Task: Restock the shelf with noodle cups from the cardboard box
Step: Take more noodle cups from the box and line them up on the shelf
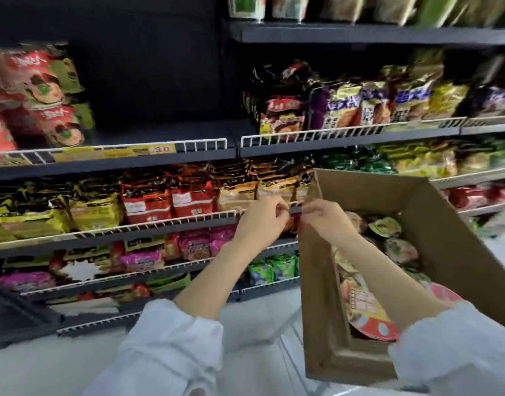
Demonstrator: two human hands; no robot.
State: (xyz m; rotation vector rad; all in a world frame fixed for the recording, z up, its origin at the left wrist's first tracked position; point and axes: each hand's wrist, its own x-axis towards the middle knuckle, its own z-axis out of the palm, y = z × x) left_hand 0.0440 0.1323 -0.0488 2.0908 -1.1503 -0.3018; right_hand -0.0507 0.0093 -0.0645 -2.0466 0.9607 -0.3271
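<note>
Dark noodle shelves [111, 161] ahead; I see foil-lidded cups [387, 225] in the box [445, 224], just beside my right hand [327, 220]; left hand [262, 221] curled, grips unclear.

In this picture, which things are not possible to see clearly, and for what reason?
- Head view: the packets on the shelves are motion-blurred, so their print is unreadable.
- What the left hand and right hand pinch between them is too small and covered by fingers.
- The cardboard box: its near wall and the right forearm hide some noodle cups, so no count.
- The top shelf is cut off by the upper edge.
</note>
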